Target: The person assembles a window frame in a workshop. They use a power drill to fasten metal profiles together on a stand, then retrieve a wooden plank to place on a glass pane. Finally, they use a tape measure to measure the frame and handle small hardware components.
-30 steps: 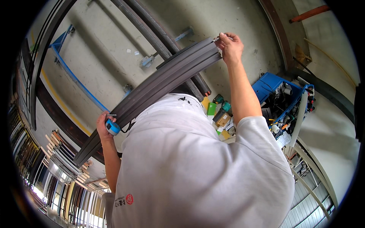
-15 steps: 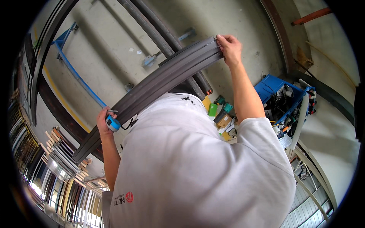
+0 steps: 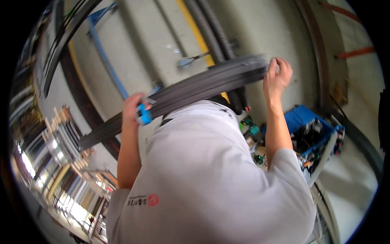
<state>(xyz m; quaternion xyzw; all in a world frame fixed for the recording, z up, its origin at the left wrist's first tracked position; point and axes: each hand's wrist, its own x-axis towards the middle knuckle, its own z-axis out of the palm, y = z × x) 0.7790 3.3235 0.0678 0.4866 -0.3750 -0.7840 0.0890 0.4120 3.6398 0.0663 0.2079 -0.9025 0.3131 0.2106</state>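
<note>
floor [image 3: 260, 32]: grey concrete | blue crate [image 3: 313, 134] | dark rails [image 3: 211, 28]

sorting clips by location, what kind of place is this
Probably a workshop or factory floor. Long dark metal profiles are held over a bare concrete floor, a blue crate of tools sits to the right, and stacked bar stock fills racks at the left.

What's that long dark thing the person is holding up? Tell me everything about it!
The long dark grey ribbed strip looks like a stiff plastic or metal profile with grooves running along its length. It stretches slantwise, lower at the left, higher at the right. The left hand, which also holds a small blue tool, grips it partway along; the right hand pinches its upper end.
</note>
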